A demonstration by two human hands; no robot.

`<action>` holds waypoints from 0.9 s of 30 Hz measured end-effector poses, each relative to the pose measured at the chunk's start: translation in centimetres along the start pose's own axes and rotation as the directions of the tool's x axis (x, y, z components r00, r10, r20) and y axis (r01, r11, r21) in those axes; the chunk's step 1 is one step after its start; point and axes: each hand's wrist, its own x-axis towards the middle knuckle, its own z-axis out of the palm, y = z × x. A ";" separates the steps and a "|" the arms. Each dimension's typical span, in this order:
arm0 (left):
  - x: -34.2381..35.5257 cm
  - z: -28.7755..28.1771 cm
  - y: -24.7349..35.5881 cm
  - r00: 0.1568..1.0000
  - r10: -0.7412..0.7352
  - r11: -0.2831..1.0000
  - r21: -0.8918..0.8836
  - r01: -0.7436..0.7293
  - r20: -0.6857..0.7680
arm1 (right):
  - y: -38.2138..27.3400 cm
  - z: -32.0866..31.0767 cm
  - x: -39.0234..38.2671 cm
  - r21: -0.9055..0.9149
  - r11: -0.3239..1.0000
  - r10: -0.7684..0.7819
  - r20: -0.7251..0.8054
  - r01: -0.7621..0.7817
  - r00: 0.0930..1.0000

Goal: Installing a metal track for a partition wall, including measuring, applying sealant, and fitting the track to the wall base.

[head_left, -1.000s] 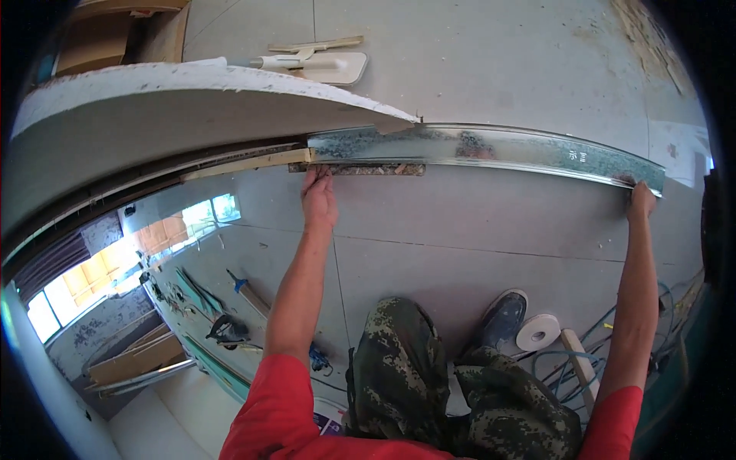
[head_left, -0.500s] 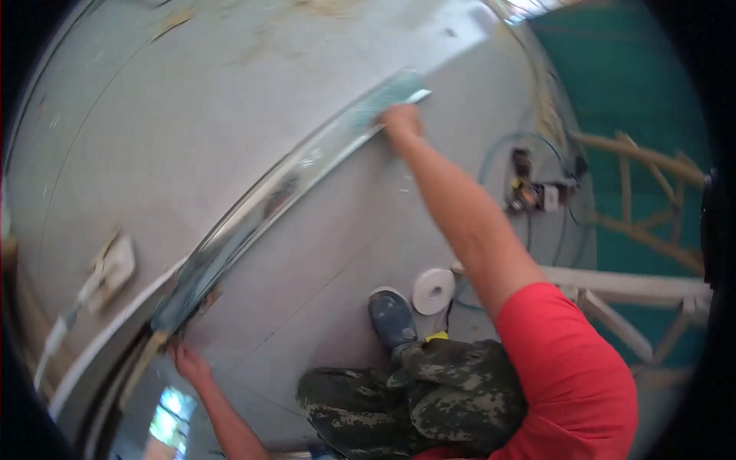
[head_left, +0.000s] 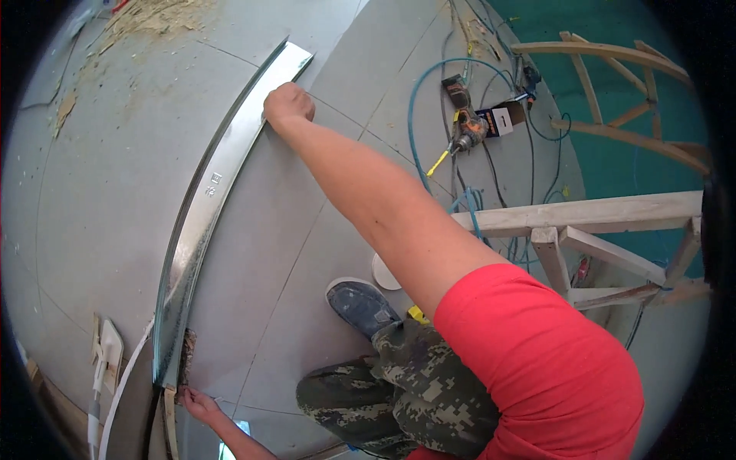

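Note:
A long, shiny metal channel with raised side flanges slants across the floor, its far end upper right and its near end lower left. My right hand is closed around its right flange near the far end. My left hand is at the near end, fingertips pressed to the corner where the channel meets a narrow wooden strip; those fingertips are partly hidden. A rough brown piece lies along the channel's right side, just above my left hand.
A power drill, a small box and blue hose lie at the right. Wooden truss frames stand beyond. Wood debris is scattered at the far left; a white-headed tool lies at lower left. My shoe is near the middle.
The far end of the channel has swung left and now points more steeply away from me, with my right hand still on it. My left hand stays by the near end. The view has shifted.

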 end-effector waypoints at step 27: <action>-9.9 22.4 7.9 0.967 0.209 0.094 0.981 -0.168 0.146 | 7.4 7.1 11.5 0.339 0.939 -0.031 0.258 -0.060 0.966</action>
